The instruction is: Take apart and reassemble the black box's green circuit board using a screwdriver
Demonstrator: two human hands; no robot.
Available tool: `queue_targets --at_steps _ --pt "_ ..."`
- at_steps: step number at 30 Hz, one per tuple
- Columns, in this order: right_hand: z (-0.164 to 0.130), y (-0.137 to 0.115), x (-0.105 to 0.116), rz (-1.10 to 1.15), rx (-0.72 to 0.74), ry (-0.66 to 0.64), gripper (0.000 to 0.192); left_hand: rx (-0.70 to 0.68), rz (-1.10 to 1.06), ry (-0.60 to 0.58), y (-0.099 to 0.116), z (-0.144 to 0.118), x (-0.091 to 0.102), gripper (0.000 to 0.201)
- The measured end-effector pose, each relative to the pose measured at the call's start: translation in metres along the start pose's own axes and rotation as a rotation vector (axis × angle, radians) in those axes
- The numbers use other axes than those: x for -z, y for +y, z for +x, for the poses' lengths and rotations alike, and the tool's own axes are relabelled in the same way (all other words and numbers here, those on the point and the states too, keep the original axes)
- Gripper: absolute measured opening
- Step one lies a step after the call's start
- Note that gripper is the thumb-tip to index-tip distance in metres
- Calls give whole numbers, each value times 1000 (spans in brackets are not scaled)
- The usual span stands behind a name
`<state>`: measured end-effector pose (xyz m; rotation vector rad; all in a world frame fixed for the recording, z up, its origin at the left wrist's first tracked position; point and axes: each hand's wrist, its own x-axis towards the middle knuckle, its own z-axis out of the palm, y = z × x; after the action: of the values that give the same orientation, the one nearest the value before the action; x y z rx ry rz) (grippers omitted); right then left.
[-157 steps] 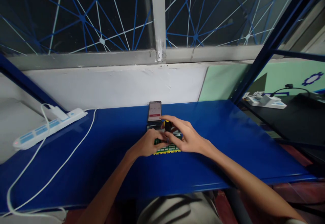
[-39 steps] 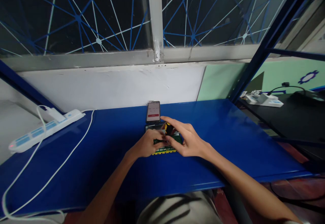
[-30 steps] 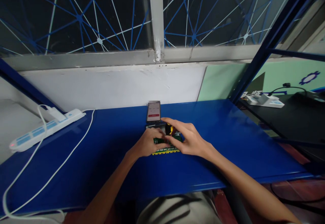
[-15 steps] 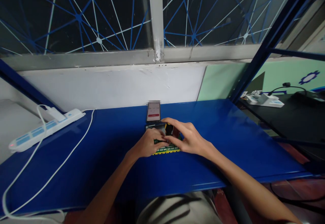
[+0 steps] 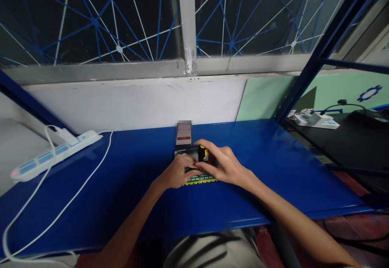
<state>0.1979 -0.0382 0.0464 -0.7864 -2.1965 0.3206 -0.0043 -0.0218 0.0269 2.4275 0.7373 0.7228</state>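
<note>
My right hand has its fingers closed round a stubby black-and-yellow screwdriver, held upright over an open case. My left hand is closed beside it, thumb and fingertips meeting close to my right thumb. Its fingers hide what they hold, though a small dark edge shows between them. Under both hands lies the green bit tray with rows of small pale pieces and a yellow-and-black front edge. Behind it the dark case is partly covered by my fingers.
A phone with a lit screen leans just behind the case. On the left of the blue table lie a white power strip and its looping cable. Another power strip sits on a black table at right.
The screwdriver has turned slightly in my right fingers, so more of its yellow shows. My right fingers shifted a little; my left hand stays nearly in place.
</note>
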Motion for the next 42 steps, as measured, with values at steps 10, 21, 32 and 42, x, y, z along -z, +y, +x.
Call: queue_targets --at_steps 10,21,32,42 --pt "-3 14 -6 102 -88 176 53 -17 59 16 -6 -1 1 19" --pt "-7 85 50 -134 -396 409 49 4 376 -49 -10 -3 -13 64" --pt "-10 96 39 -212 -386 237 51 -10 413 -28 -14 -2 -19 52" --pt "-9 89 46 -83 -393 368 49 -22 348 76 -12 -1 -20 39"
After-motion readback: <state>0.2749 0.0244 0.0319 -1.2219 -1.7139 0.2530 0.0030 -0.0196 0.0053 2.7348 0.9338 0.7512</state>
